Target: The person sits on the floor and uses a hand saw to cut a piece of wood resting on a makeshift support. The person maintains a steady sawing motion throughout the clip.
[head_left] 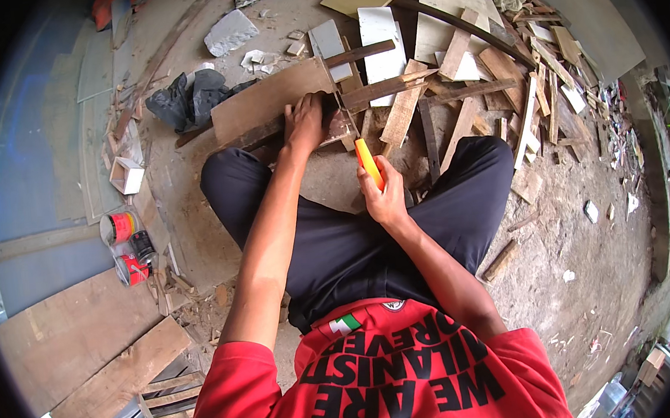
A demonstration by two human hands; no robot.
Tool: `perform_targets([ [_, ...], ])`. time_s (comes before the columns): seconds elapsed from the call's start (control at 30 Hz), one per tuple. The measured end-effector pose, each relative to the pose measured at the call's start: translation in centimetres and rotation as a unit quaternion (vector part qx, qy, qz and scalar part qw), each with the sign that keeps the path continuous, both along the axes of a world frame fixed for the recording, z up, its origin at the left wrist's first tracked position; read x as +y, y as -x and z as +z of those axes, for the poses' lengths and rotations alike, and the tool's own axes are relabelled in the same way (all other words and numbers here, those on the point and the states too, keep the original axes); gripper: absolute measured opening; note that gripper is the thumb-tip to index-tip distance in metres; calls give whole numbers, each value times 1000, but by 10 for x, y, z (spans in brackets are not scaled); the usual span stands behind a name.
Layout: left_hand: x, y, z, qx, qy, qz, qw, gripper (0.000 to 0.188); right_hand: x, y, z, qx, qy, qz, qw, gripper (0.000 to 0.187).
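Observation:
I sit with my legs folded around a brown wooden board (262, 105) propped on edge in front of me. Its right end is under my left hand (306, 123), whose fingers curl over the wood and grip it. In my right hand (384, 191) is a handsaw with a yellow-orange handle (368, 162). The thin blade, seen nearly edge-on, runs away from me beside the board's right end, just right of my left hand. Whether its teeth are in the wood is too small to tell.
Scrap wood (405, 107) lies piled ahead and to the right. A black plastic bag (191, 101) sits left of the board. Red and black cans (126, 243) stand at the left, near large wooden panels (72, 336). A short stick (500, 259) lies by my right knee.

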State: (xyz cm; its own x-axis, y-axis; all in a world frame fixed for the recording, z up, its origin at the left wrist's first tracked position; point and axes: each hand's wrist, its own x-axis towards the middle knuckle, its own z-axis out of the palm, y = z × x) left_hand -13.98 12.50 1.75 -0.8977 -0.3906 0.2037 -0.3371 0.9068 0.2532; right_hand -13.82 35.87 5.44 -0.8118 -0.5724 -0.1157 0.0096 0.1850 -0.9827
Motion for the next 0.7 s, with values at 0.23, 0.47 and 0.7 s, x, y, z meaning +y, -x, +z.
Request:
perform_targets([
  [0.23, -5, 1, -9, -27, 73, -9, 997, 47, 1, 1, 8, 24, -5, -3, 1000, 32],
  [0.47, -4, 3, -10, -16, 80, -11, 997, 48, 11, -7, 14, -3, -25, -10, 1000, 32],
  [0.7, -8, 6, 4, -76, 27, -15, 997, 50, 9, -3, 22, -5, -29, -6, 1000, 31],
])
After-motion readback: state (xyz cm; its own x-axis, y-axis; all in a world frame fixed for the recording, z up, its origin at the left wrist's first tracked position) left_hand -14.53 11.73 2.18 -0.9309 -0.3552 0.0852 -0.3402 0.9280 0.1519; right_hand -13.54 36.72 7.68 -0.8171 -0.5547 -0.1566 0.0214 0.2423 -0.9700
